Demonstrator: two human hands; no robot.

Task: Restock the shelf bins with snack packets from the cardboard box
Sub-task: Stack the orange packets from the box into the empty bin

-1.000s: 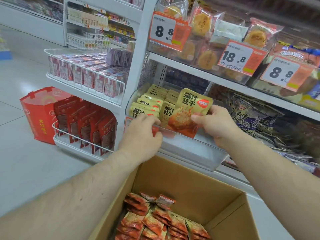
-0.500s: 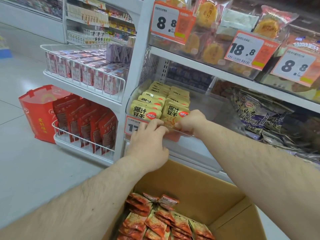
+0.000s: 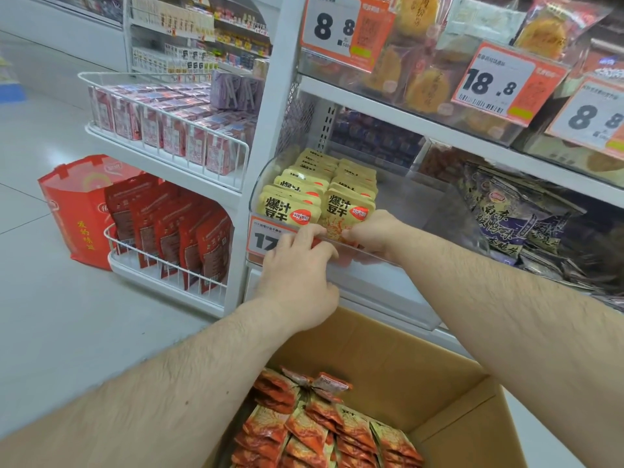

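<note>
Far left of both hands, a red bag stands on the floor, part of it hidden behind a wire basket of red pouches; above that basket, a second wire basket holds pink boxes whose print is too blurred to read. The left hand rests its curled fingers over the front lip of the clear bin, covering most of an orange price tag so only the first digits show; whether it truly grips the lip or just hooks it is hard to tell. Just above its fingertips stand two rows of yellow packets, upright, long axis vertical, faces toward the camera, running back into the bin. The right hand, touching the left hand's fingertips at the lip, reaches inside the bin and pinches the lower part of the front packet of the right row; its fingertips are hidden behind the clear wall. To the right of that hand the bin looks bare, and beyond it lie dark purple bags, blurred. Below both wrists sits the open cardboard box, its near edge cut off, with orange packets lying inside, partly hidden by the left forearm.
</note>
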